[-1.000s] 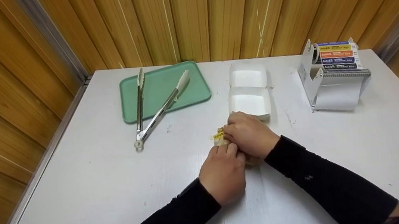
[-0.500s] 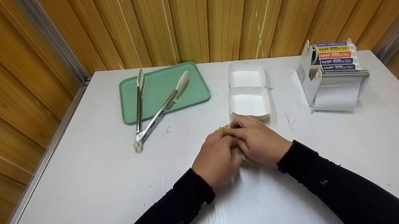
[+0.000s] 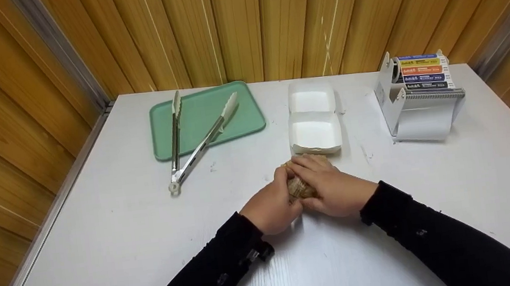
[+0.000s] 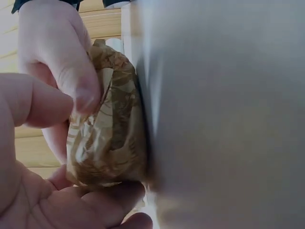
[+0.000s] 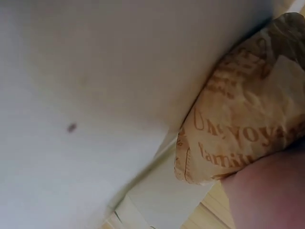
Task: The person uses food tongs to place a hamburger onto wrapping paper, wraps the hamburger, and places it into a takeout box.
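A bundle wrapped in brown printed paper (image 3: pixel 300 188) sits on the white table. My left hand (image 3: pixel 270 209) grips its left side, fingers curled round it. From the right, my right hand (image 3: pixel 339 188) holds it, fingers over the top and thumb at the near side. The left wrist view shows the crumpled paper bundle (image 4: pixel 107 143) between the two hands, its underside against the table. Lettering shows on the wrapped bundle (image 5: pixel 238 114) in the right wrist view. What the paper encloses is hidden.
An open white paper box (image 3: pixel 315 131) stands just beyond the bundle. Farther left, open tongs (image 3: pixel 202 144) lie across a green tray (image 3: pixel 201 96). A white dispenser with coloured label rolls (image 3: pixel 423 100) stands at the back right. A wood-patterned wall (image 3: pixel 241 24) closes off the rear.
My hands have shifted from working on the paper with its yellow label to holding the bundle from both sides. The yellow label no longer shows, and more brown paper is visible.
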A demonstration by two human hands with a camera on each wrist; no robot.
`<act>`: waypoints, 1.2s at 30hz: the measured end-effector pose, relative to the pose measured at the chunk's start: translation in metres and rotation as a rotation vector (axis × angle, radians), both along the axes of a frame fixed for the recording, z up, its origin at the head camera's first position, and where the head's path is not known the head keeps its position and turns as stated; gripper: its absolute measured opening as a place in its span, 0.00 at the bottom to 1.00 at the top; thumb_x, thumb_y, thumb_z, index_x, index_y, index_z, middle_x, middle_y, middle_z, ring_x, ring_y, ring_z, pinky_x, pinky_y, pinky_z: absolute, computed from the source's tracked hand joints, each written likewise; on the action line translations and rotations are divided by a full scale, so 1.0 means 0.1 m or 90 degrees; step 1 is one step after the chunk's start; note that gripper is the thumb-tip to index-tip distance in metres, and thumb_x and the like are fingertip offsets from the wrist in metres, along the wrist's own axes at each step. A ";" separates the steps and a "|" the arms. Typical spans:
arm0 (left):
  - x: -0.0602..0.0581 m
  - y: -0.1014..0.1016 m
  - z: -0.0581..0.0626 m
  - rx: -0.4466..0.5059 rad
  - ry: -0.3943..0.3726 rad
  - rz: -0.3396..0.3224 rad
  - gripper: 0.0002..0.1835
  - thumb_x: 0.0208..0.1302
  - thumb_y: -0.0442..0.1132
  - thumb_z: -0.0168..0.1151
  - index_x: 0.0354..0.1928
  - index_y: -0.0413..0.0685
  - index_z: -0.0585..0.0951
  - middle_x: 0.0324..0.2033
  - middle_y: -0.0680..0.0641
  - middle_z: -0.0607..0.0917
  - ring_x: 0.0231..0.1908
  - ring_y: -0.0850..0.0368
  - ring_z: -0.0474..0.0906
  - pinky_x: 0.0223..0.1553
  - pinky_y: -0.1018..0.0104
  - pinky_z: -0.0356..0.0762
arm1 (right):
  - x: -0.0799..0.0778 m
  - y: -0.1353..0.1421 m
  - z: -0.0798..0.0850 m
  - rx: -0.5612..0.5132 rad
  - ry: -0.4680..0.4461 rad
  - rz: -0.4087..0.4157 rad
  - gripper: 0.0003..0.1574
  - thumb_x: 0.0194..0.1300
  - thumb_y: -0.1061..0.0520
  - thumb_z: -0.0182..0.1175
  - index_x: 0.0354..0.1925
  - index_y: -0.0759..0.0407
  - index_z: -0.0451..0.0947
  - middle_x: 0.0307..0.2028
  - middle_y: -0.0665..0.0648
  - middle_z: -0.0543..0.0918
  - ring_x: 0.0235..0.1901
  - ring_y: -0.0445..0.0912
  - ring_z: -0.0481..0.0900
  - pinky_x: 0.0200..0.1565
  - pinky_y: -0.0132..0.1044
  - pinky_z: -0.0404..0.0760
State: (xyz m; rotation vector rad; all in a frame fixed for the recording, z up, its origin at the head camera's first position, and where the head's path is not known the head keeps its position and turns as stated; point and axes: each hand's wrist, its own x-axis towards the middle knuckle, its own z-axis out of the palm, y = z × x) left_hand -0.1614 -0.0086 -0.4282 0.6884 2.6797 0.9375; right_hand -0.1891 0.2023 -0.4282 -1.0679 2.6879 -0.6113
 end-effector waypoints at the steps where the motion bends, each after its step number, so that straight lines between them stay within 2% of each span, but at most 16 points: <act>1: 0.00 0.00 0.00 -0.007 -0.003 0.000 0.35 0.71 0.42 0.59 0.74 0.41 0.57 0.61 0.33 0.83 0.59 0.48 0.84 0.62 0.54 0.81 | 0.00 0.01 0.01 -0.004 -0.020 -0.006 0.52 0.70 0.54 0.68 0.83 0.57 0.54 0.83 0.67 0.52 0.83 0.66 0.45 0.81 0.66 0.46; 4: 0.00 0.01 -0.01 -0.023 -0.018 0.000 0.41 0.72 0.41 0.58 0.80 0.42 0.51 0.59 0.34 0.84 0.56 0.49 0.85 0.58 0.54 0.82 | -0.02 0.01 0.04 -0.022 -0.083 -0.043 0.58 0.64 0.55 0.74 0.83 0.49 0.55 0.84 0.66 0.48 0.83 0.65 0.42 0.79 0.68 0.50; 5: 0.00 0.01 -0.01 -0.028 -0.020 -0.001 0.42 0.72 0.41 0.58 0.81 0.42 0.50 0.59 0.34 0.85 0.56 0.48 0.85 0.62 0.53 0.81 | -0.03 0.01 0.04 -0.028 -0.101 -0.059 0.61 0.61 0.56 0.76 0.83 0.48 0.55 0.84 0.65 0.48 0.83 0.65 0.43 0.78 0.68 0.52; 8: -0.01 0.03 0.00 -0.047 -0.037 -0.002 0.47 0.73 0.43 0.59 0.84 0.42 0.44 0.69 0.36 0.78 0.65 0.47 0.80 0.74 0.48 0.69 | -0.05 0.00 0.06 -0.037 -0.131 -0.098 0.67 0.54 0.59 0.81 0.83 0.48 0.56 0.84 0.64 0.50 0.83 0.63 0.46 0.76 0.66 0.60; 11: -0.02 0.03 0.00 -0.068 -0.045 -0.006 0.50 0.73 0.45 0.59 0.85 0.40 0.41 0.78 0.38 0.67 0.76 0.47 0.68 0.83 0.45 0.49 | -0.07 -0.03 0.05 -0.018 -0.121 -0.113 0.69 0.51 0.59 0.83 0.83 0.49 0.57 0.82 0.65 0.53 0.82 0.63 0.50 0.76 0.65 0.62; 12: -0.02 0.03 0.00 -0.074 -0.048 -0.007 0.51 0.73 0.46 0.59 0.84 0.39 0.40 0.80 0.38 0.63 0.78 0.47 0.65 0.83 0.46 0.46 | -0.07 -0.04 0.05 -0.010 -0.111 -0.115 0.69 0.50 0.59 0.83 0.82 0.50 0.57 0.82 0.65 0.55 0.81 0.64 0.51 0.76 0.66 0.61; 14: -0.02 0.03 0.00 -0.082 -0.052 -0.006 0.51 0.73 0.47 0.60 0.84 0.38 0.41 0.80 0.39 0.63 0.79 0.47 0.62 0.84 0.47 0.44 | -0.06 -0.05 0.04 0.008 -0.090 -0.113 0.68 0.50 0.57 0.83 0.82 0.50 0.58 0.81 0.66 0.56 0.80 0.66 0.52 0.76 0.67 0.59; 19: -0.03 0.03 0.01 -0.087 -0.056 -0.005 0.50 0.74 0.50 0.60 0.84 0.37 0.43 0.79 0.38 0.66 0.78 0.48 0.64 0.84 0.48 0.43 | -0.05 -0.06 0.03 0.032 -0.049 -0.100 0.65 0.52 0.51 0.82 0.81 0.50 0.59 0.78 0.71 0.59 0.78 0.70 0.55 0.77 0.69 0.54; 27: -0.06 0.00 -0.01 -0.073 -0.072 -0.008 0.45 0.73 0.51 0.58 0.84 0.42 0.53 0.78 0.38 0.68 0.79 0.46 0.63 0.83 0.44 0.43 | -0.06 -0.04 0.01 0.035 -0.021 -0.093 0.62 0.53 0.48 0.81 0.80 0.46 0.61 0.76 0.70 0.63 0.73 0.71 0.64 0.70 0.69 0.68; 29: -0.08 -0.01 0.00 -0.083 -0.072 -0.009 0.44 0.73 0.52 0.58 0.83 0.42 0.54 0.78 0.38 0.68 0.79 0.45 0.62 0.83 0.43 0.43 | -0.07 -0.03 0.02 0.039 -0.027 -0.088 0.63 0.53 0.47 0.80 0.80 0.45 0.60 0.77 0.69 0.62 0.73 0.70 0.64 0.69 0.69 0.69; 33: -0.14 -0.06 0.03 -0.097 -0.076 -0.014 0.43 0.74 0.58 0.59 0.83 0.47 0.58 0.77 0.42 0.70 0.79 0.44 0.62 0.83 0.42 0.43 | -0.09 0.04 0.08 0.047 -0.083 -0.078 0.66 0.54 0.45 0.78 0.83 0.41 0.54 0.81 0.68 0.55 0.77 0.70 0.57 0.70 0.71 0.67; 36: -0.21 -0.12 0.08 -0.070 -0.089 0.008 0.42 0.74 0.65 0.57 0.81 0.51 0.65 0.74 0.44 0.75 0.76 0.44 0.68 0.81 0.44 0.54 | -0.10 0.09 0.11 0.046 -0.115 -0.073 0.66 0.55 0.44 0.77 0.84 0.38 0.53 0.81 0.67 0.53 0.78 0.69 0.55 0.70 0.71 0.68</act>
